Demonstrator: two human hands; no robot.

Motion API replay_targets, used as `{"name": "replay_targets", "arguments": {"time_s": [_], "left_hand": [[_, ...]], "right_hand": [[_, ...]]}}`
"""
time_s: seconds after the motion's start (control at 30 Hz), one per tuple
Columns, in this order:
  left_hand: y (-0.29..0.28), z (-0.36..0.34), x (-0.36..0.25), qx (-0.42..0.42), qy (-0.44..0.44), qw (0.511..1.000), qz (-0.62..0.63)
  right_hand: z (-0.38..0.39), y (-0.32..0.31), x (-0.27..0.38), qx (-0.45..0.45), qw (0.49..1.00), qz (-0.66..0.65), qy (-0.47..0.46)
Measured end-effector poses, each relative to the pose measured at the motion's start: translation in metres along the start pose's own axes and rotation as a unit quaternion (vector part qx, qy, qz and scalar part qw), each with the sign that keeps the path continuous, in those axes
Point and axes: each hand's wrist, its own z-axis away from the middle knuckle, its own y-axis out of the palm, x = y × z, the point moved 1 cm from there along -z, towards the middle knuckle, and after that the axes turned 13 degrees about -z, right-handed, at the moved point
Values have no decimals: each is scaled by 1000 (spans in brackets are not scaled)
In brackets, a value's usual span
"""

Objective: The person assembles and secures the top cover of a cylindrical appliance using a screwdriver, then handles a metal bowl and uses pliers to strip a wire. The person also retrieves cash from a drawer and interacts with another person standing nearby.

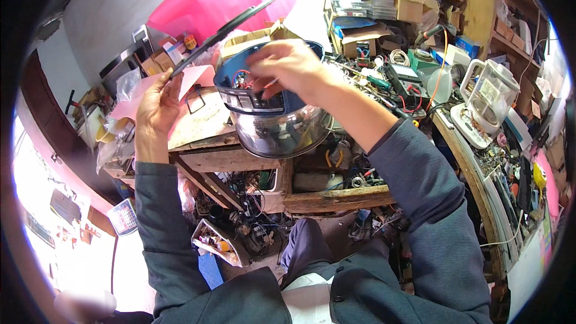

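Observation:
My left hand (pixel 161 107) grips the lower edge of a thin dark round cover (pixel 223 31), which is tilted up and seen nearly edge-on. To its right stands a round cooker-like appliance with a shiny metal body (pixel 279 133) and a dark blue band (pixel 295 102) around its open top. A control panel (pixel 251 101) sits on the front of the band. Red wires (pixel 241 78) show inside. Over the opening is my right hand (pixel 287 67), its fingers loosely bent and apart, slightly blurred, with nothing visible in them. The hand hides part of the interior.
The appliance stands at the front of a cluttered wooden bench (pixel 204 159). Right of it lie tools, cables and a multimeter (pixel 403 75), and a clear blender jug (pixel 493 93). Shelves hold cardboard boxes (pixel 414 3). An open box of parts (pixel 219 243) sits below the bench.

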Motion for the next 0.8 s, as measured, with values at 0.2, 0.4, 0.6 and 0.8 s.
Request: {"name": "replay_targets", "arguments": {"time_s": [0.2, 0.4, 0.6, 0.8], "left_hand": [[6, -3, 7, 16, -4, 1000, -25], [30, -3, 29, 36, 4, 998, -59], [61, 0, 53, 12, 27, 989, -147], [85, 7, 56, 23, 45, 971, -235]], "right_hand": [[-18, -40, 24, -195, 972, -97, -90], [-24, -66, 45, -203, 970, 33, -128], [-26, -95, 38, -224, 954, 167, -109], [-20, -102, 31, -241, 945, 206, -76]]}}
